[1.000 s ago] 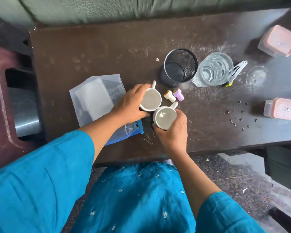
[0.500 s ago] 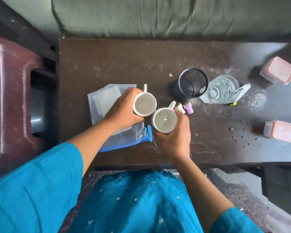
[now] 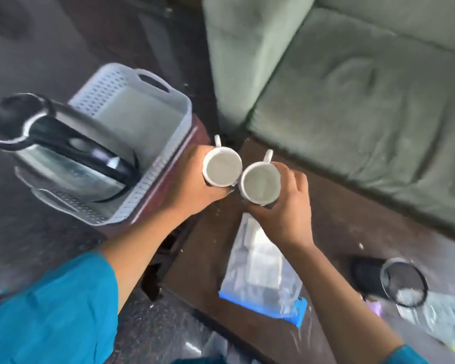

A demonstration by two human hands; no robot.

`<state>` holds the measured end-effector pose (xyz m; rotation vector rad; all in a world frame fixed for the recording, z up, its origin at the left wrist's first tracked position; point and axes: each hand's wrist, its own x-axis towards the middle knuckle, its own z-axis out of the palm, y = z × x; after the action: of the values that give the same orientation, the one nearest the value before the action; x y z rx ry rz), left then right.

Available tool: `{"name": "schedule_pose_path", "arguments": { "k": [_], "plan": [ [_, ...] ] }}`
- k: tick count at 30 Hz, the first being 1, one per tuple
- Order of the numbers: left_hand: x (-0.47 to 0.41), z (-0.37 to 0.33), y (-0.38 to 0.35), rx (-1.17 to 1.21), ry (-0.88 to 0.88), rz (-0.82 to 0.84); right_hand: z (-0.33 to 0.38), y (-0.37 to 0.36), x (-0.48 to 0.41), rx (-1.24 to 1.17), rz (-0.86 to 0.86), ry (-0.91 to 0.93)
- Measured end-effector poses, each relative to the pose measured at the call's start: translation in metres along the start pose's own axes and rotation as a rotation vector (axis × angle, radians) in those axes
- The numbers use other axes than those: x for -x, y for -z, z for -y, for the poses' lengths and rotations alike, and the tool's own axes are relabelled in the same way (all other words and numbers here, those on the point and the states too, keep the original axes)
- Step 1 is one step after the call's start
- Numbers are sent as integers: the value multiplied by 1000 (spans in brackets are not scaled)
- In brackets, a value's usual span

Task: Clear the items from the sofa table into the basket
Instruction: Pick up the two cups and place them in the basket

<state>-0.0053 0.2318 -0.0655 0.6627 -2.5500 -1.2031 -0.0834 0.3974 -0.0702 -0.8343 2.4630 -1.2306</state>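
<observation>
My left hand (image 3: 189,182) grips a white mug (image 3: 222,166) and my right hand (image 3: 286,206) grips a second white mug (image 3: 260,183). Both mugs are upright, side by side, lifted above the left end of the dark sofa table (image 3: 334,224). The grey perforated basket (image 3: 132,101) stands on a maroon stool to the left of the mugs. A steel kettle (image 3: 71,161) with a black handle lies in it. On the table remain a clear zip bag (image 3: 260,271) with a blue edge, a black mesh cup (image 3: 402,283) and a glass jug (image 3: 447,319).
A green sofa (image 3: 352,88) runs along the far side of the table. The maroon stool (image 3: 174,164) under the basket touches the table's left end. Dark speckled floor lies below and to the left. My blue sleeves fill the lower corners.
Both hands lifted the two mugs off the table and carried them left toward the basket. My view swung left, bringing the basket and kettle into sight.
</observation>
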Motion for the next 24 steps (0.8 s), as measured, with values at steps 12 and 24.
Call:
{"name": "schedule_pose_path", "arguments": {
  "k": [12, 24],
  "plan": [
    [-52, 62, 56, 47, 505, -709, 80, -90, -152, 135, 354, 379],
    [-113, 109, 61, 210, 934, -1018, 83, -155, -208, 271, 291, 389]
  ]
}}
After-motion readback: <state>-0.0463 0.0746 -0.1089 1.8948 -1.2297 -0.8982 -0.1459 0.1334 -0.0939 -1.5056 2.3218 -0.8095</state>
